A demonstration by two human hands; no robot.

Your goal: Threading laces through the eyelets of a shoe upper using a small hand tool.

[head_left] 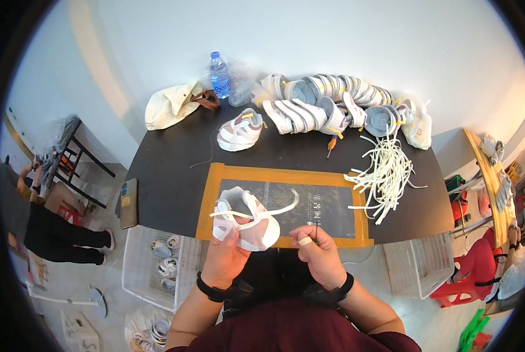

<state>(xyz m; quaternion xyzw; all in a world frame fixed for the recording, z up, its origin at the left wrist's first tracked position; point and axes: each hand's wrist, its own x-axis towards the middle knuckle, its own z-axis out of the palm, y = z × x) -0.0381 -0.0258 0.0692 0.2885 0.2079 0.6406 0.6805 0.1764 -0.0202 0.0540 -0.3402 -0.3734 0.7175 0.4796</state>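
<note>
Near the table's front edge, my left hand [222,258] is closed around a small white and pale pink shoe upper [257,232] from below. A cream lace [283,208] crosses its opening, and the loose end curls out to the right. My right hand [320,255] is closed just right of the shoe, apart from it. Between its fingers stands a thin dark tool [316,232], whose exact kind is too small to make out. A pale band wraps the right thumb. Beneath both hands lies a clear plastic sheet [333,205] edged with tan tape.
At the back stand stacked shoe uppers [350,88], a water bottle [219,76] and a cream cap [171,107]. Cream laces [385,176] lie heaped at right. A single shoe upper [240,130] and an orange-handled awl [331,145] rest apart. White baskets [189,258] flank me below.
</note>
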